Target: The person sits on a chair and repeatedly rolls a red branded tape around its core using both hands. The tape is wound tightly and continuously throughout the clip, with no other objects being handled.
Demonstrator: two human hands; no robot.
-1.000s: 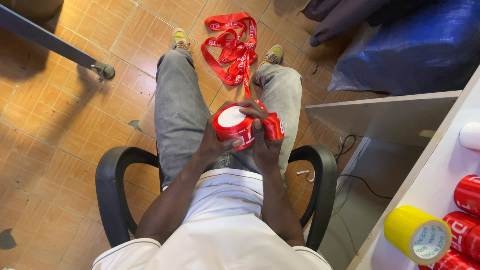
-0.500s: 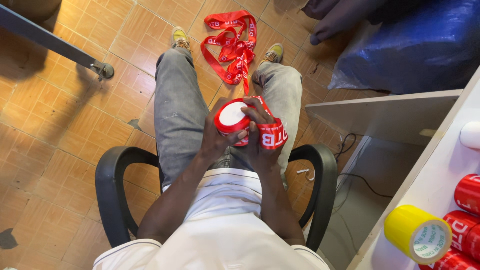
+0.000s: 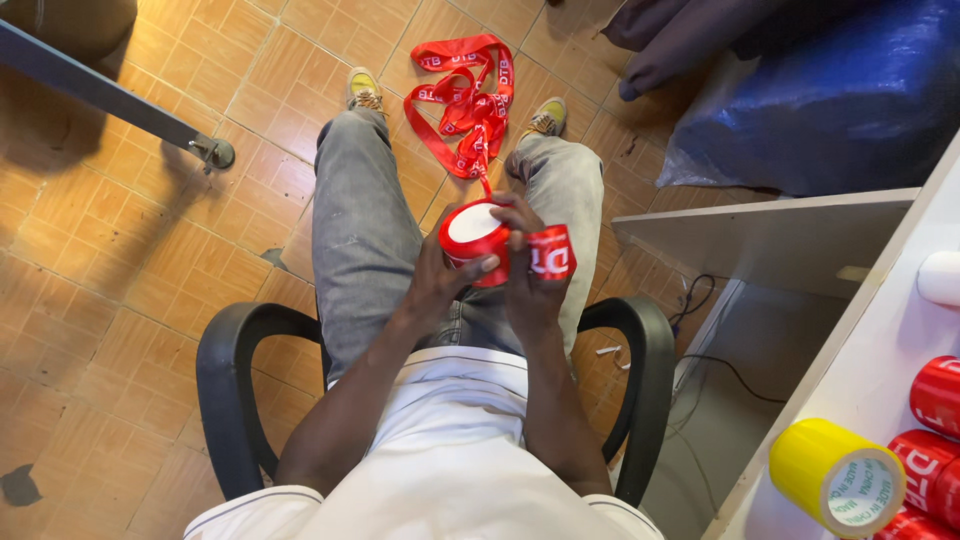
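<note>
I sit in a black office chair [image 3: 225, 380] and look down at my lap. My left hand [image 3: 445, 280] grips a red ribbon roll [image 3: 473, 235] with a white top, thumb across its side. My right hand [image 3: 528, 285] touches the roll from the right and holds a short length of red ribbon [image 3: 552, 252] with white lettering. From the roll a strand runs down to a tangled heap of the same red ribbon [image 3: 463, 100] lying on the floor between my shoes.
A white desk edge [image 3: 880, 330] at right carries a yellow tape roll [image 3: 838, 478], red rolls [image 3: 935, 440] and a white object [image 3: 940, 277]. A blue plastic bag [image 3: 830, 95] lies beyond a low shelf [image 3: 770, 235]. A wheeled furniture leg [image 3: 110, 100] crosses the tiled floor at upper left.
Both hands have turned the roll slightly. The ribbon end in my right hand has shifted a little to the right of the roll.
</note>
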